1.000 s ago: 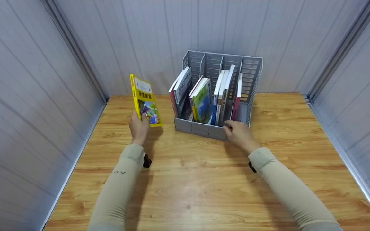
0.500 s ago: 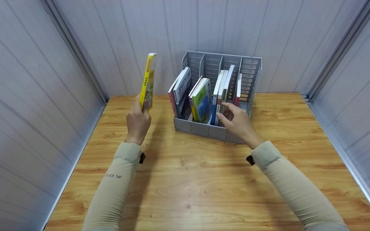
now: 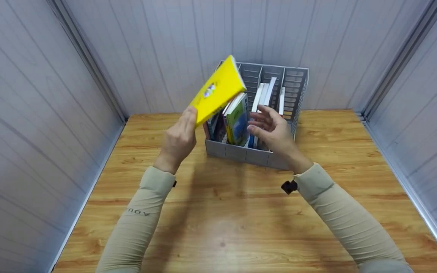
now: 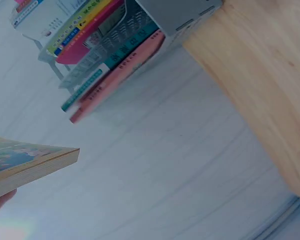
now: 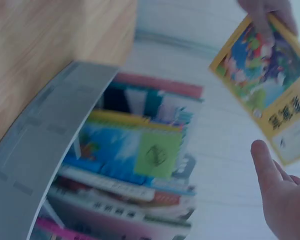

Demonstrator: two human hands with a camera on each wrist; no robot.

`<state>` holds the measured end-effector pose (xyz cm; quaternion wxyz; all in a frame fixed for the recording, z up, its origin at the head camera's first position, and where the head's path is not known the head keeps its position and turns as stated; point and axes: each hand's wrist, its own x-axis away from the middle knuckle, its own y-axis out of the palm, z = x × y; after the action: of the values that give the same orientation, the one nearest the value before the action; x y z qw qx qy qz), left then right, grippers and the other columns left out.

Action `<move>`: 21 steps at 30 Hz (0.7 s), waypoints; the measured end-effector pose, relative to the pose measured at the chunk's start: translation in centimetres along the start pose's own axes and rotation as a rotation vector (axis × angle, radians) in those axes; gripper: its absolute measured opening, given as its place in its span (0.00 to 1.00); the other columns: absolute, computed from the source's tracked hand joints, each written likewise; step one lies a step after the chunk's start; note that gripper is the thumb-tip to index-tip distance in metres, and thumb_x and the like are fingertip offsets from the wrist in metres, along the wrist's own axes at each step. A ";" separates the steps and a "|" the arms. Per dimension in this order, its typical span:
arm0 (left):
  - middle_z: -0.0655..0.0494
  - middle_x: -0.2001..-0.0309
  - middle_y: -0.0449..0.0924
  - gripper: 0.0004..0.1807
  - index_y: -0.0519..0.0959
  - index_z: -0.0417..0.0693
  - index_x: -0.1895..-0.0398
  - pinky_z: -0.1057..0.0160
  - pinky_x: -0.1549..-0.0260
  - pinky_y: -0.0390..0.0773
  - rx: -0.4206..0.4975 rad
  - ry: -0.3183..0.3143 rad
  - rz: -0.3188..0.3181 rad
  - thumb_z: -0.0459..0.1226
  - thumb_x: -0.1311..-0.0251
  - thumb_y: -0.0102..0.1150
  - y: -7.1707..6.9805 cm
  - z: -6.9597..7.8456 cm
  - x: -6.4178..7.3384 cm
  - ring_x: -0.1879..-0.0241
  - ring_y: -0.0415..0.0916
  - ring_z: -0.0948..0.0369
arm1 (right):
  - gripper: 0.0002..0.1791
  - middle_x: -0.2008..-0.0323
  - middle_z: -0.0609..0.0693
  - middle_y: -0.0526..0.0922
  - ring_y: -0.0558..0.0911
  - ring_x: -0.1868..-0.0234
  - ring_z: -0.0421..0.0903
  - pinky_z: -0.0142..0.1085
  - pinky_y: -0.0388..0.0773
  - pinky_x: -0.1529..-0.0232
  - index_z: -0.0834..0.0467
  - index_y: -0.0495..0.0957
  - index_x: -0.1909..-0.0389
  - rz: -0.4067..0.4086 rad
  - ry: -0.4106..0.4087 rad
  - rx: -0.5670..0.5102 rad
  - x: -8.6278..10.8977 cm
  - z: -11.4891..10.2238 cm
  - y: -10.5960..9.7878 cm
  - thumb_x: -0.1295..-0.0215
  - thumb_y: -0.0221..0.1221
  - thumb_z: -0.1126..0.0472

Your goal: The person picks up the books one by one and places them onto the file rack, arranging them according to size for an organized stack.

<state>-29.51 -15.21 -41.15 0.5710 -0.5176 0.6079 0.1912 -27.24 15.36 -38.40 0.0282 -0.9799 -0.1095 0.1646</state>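
Observation:
A yellow book [image 3: 220, 91] is pinched in my left hand [image 3: 178, 138], tilted up to the right in front of the grey file rack [image 3: 245, 156]. Its plain yellow cover faces the head camera; the right wrist view shows its illustrated cover [image 5: 265, 65]. My right hand [image 3: 277, 132] hovers before the rack's right half, fingers loosely bent and apart, holding nothing. In the right wrist view its thumb [image 5: 262, 160] lies just below the yellow book, with a gap. A green-and-blue book [image 3: 238, 121] stands in the rack. Part of the rack's left side is hidden behind the yellow book.
Several white-edged books [image 3: 264, 93] stand in the rack's middle-right compartment, and a thinner one [image 3: 282, 100] farther right. The rack sits on a wooden table [image 3: 222, 212] near the back panel wall [image 3: 165, 49]. Side walls enclose the table left and right.
My left hand has lifted the yellow book, swung it right toward the rack and turned its other cover to the head camera. My right hand has risen from the rack's front edge.

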 end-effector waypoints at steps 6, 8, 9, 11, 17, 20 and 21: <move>0.36 0.44 0.89 0.14 0.81 0.30 0.39 0.55 0.50 0.90 -0.092 0.181 -0.026 0.26 0.23 0.57 0.1 1.8 -1.4 0.49 0.92 0.45 | 0.66 0.26 0.66 0.74 0.84 0.33 0.47 0.37 0.84 0.34 0.64 0.58 0.17 -0.051 -0.073 -0.290 0.2 -1.3 0.9 0.48 0.82 0.37; 0.37 0.43 0.90 0.14 0.81 0.31 0.39 0.55 0.51 0.91 -0.117 0.226 -0.033 0.26 0.21 0.54 0.1 2.3 -1.8 0.49 0.92 0.45 | 0.66 0.27 0.60 0.76 0.83 0.33 0.47 0.40 0.84 0.33 0.62 0.59 0.18 -0.076 -0.112 -0.363 0.3 -1.5 1.2 0.50 0.83 0.37; 0.38 0.43 0.90 0.14 0.81 0.31 0.39 0.55 0.51 0.91 -0.127 0.248 -0.037 0.27 0.20 0.53 0.1 2.5 -1.9 0.50 0.92 0.45 | 0.64 0.29 0.58 0.77 0.83 0.33 0.48 0.40 0.84 0.33 0.62 0.60 0.19 -0.085 -0.125 -0.409 0.4 -1.6 1.3 0.48 0.83 0.39; 0.39 0.43 0.90 0.14 0.81 0.32 0.38 0.54 0.52 0.91 -0.140 0.292 -0.048 0.27 0.18 0.51 0.2 2.9 -2.2 0.50 0.91 0.45 | 0.57 0.32 0.56 0.79 0.84 0.35 0.49 0.42 0.85 0.34 0.61 0.62 0.20 -0.094 -0.137 -0.507 0.5 -1.9 1.5 0.43 0.82 0.43; 0.41 0.41 0.89 0.13 0.79 0.35 0.37 0.53 0.50 0.91 -0.155 0.366 -0.068 0.30 0.17 0.51 0.3 3.5 -2.9 0.48 0.91 0.45 | 0.31 0.35 0.57 0.81 0.89 0.40 0.52 0.47 0.89 0.42 0.59 0.62 0.21 0.026 -0.047 -0.645 0.8 -2.7 1.4 0.20 0.59 0.60; 0.42 0.41 0.89 0.13 0.79 0.37 0.37 0.53 0.49 0.91 -0.146 0.399 -0.066 0.30 0.18 0.52 0.4 3.5 -3.1 0.48 0.91 0.45 | 0.28 0.36 0.56 0.83 0.91 0.42 0.52 0.48 0.90 0.46 0.58 0.62 0.20 0.114 0.011 -0.638 0.9 -2.7 1.2 0.18 0.51 0.65; 0.42 0.41 0.89 0.13 0.80 0.37 0.37 0.52 0.48 0.90 -0.137 0.404 -0.067 0.30 0.18 0.53 0.4 3.5 -3.2 0.47 0.91 0.45 | 0.28 0.37 0.56 0.83 0.91 0.42 0.51 0.48 0.91 0.47 0.58 0.63 0.21 0.136 0.018 -0.638 1.0 -2.7 1.2 0.18 0.50 0.66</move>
<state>-28.72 -10.87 -39.44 0.4069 -0.6031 0.6779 0.1053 -25.22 14.39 -36.29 -0.2904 -0.9458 -0.0894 0.1147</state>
